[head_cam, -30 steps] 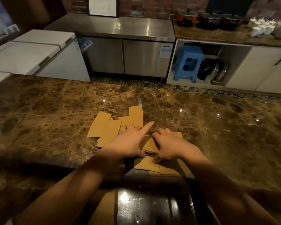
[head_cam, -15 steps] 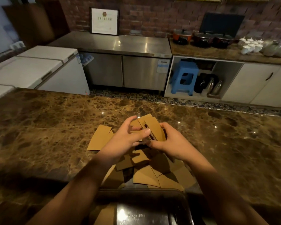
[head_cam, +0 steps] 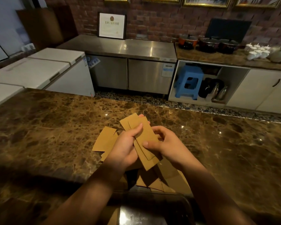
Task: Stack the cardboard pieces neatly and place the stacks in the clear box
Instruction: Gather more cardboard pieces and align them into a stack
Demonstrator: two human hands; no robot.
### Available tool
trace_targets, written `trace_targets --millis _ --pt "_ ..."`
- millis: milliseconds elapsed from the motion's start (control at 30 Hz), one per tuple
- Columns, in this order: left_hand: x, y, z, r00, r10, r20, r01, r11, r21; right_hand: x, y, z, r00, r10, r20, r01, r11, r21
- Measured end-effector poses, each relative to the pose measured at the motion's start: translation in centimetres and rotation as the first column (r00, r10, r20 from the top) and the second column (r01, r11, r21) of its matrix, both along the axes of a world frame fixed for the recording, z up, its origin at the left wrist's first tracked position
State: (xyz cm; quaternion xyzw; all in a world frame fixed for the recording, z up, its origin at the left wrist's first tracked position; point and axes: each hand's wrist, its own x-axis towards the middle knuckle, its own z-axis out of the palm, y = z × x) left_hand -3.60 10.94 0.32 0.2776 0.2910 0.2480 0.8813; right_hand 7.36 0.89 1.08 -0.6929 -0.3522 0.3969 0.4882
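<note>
A small stack of brown cardboard pieces [head_cam: 144, 138] is held above the marble counter, tilted and slightly fanned. My left hand [head_cam: 125, 146] grips the stack from the left, thumb on top. My right hand [head_cam: 165, 145] pinches its right edge with thumb on the top piece. More loose cardboard pieces [head_cam: 105, 142] lie flat on the counter under and to the left of my hands, and others [head_cam: 165, 177] lie beneath my wrists. The clear box [head_cam: 154, 208] sits at the near edge, partly cut off by the frame, with some cardboard visible inside.
The brown marble counter [head_cam: 55, 135] stretches wide to both sides. Beyond its far edge are white chest freezers [head_cam: 39, 69], a steel cabinet [head_cam: 130, 62] and a blue stool [head_cam: 189, 82] under a shelf.
Both hands have lifted a few cardboard pieces off the counter pile and brought them together into a stack held in the air. The camera view tilted up.
</note>
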Motion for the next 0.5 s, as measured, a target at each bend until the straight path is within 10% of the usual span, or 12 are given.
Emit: trace_targets --millis 300,500 --pt "-2.4 1.6 0.9 0.968 -0.012 0.251 0.022 0.999 -0.039 1.1 -1.6 0.0 0.888 -0.160 -0.432 0.234 0.964 0.124" --pt "-2.8 2.0 1.6 0.993 -0.037 0.111 0.036 0.999 0.008 0.6 -1.9 1.0 0.773 -0.211 -0.598 0.390 0.902 0.186"
